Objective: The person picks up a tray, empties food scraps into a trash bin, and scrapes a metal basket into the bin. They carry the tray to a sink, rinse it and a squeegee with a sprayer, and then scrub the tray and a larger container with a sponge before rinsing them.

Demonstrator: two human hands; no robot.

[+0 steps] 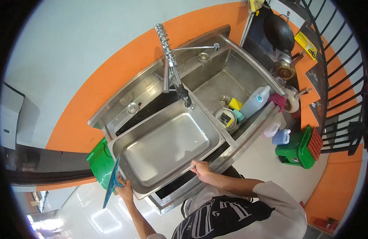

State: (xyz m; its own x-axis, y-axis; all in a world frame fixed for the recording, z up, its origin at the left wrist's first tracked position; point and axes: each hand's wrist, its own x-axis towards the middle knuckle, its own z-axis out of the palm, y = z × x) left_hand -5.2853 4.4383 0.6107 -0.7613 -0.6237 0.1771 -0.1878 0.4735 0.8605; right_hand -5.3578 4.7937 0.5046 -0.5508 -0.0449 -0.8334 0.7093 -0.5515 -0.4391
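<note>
A large rectangular metal pan [168,147] rests tilted across the left basin of the steel sink [231,147]. My right hand [201,170] grips the pan's near rim, fingers curled over its edge. At the pan's left corner, my left hand [124,189] is closed around the handle of a blue squeegee [112,183], whose long blade stands beside the pan's left end. The spring-neck faucet [168,55] hangs over the pan's far right corner. Small light spots show on the pan's inner surface.
The right basin [216,83] holds a large bottle [255,101], a yellow sponge [235,104] and a small bowl [226,119]. A green bin [101,165] stands left of the sink, another [297,149] at right beside a blue jug [281,137]. A wok [278,32] hangs at upper right.
</note>
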